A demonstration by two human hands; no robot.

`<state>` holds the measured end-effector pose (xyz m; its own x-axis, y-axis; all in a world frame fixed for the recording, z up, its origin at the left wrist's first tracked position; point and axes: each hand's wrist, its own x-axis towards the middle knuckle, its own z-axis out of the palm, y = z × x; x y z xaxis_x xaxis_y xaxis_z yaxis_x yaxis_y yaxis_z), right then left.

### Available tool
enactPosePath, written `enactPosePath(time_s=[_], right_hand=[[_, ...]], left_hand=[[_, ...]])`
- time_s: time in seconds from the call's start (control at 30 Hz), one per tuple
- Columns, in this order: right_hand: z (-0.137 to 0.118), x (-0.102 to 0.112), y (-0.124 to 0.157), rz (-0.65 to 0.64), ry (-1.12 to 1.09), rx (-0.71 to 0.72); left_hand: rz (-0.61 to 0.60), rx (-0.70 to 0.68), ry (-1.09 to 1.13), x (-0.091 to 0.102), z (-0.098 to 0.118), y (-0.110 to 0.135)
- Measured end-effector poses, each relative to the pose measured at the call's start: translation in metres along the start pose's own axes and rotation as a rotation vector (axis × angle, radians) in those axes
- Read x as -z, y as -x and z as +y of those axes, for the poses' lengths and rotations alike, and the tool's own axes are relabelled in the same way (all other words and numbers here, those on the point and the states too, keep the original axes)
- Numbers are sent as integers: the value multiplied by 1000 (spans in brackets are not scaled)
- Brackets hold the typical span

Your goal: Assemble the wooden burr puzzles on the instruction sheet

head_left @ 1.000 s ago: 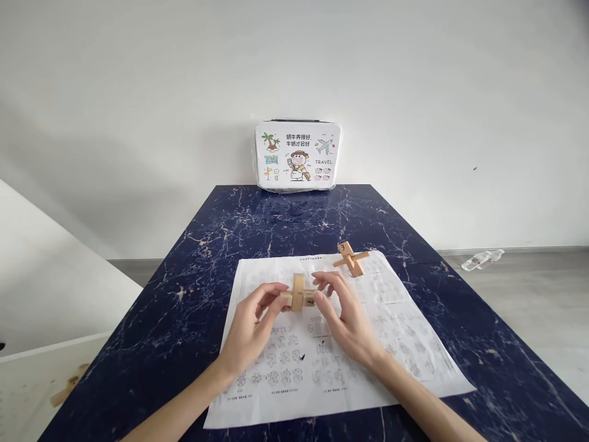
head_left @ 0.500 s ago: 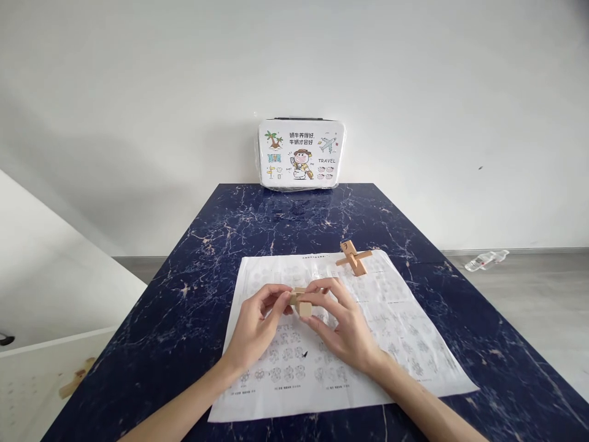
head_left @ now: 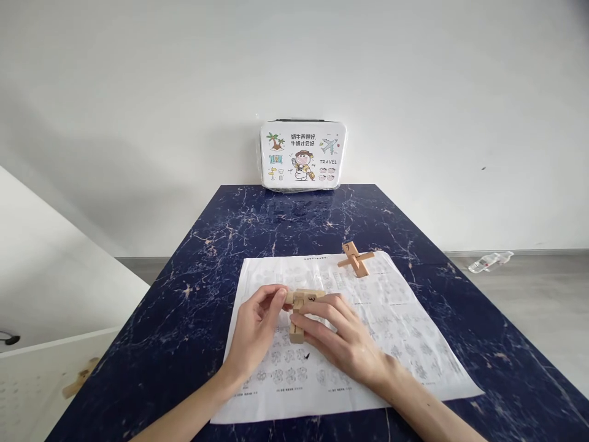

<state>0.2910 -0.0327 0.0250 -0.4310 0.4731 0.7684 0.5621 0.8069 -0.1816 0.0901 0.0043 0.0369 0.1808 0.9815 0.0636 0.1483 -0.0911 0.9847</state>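
Both hands meet over a printed sheet (head_left: 271, 399), gripping one wooden interlocking puzzle (head_left: 297, 334) of crossed pale bars. My left hand (head_left: 255, 331) pinches the end of a bar on its left side between thumb and fingers. Curled over its right side, my right hand (head_left: 350, 337) covers part of the bars. One bar bears a dark handwritten mark, and another bar points toward me. Beyond the right hand, a second wooden puzzle (head_left: 356, 261), cross-shaped and marked, rests at the sheet's far right corner.
A white illustrated case (head_left: 301, 153) in clear wrap stands at the far table edge by the wall. The blue marbled table (head_left: 193, 245) lies beneath everything. At lower left, wooden pieces (head_left: 80, 377) sit on a lower white surface. A clear plastic object (head_left: 490, 262) is on the floor.
The puzzle in my hands has been tilted, so its marked face and the bar pointing toward me now show. My right hand has shifted slightly lower.
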Motion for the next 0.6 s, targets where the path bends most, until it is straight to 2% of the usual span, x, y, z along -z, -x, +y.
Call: enactPosePath(time_s=[0.13, 0.23, 0.3, 0.4, 0.5, 0.6], right_hand=[[-7, 1, -2, -100, -26, 12], [-5, -3, 0, -96, -91, -136], [1, -5, 2, -46, -100, -282], [14, -8, 8, 53, 5, -456], [26, -10, 14, 62, 74, -549], [32, -15, 19, 24, 40, -628]], left_hand=[[91, 85, -46, 7, -3, -10], [127, 3, -107, 15, -5, -16], [110, -65, -173, 17, -6, -17], [88, -120, -298, 16, -6, -15], [30, -158, -394, 13, -8, -13], [-63, -237, -500, 11, -10, -11]])
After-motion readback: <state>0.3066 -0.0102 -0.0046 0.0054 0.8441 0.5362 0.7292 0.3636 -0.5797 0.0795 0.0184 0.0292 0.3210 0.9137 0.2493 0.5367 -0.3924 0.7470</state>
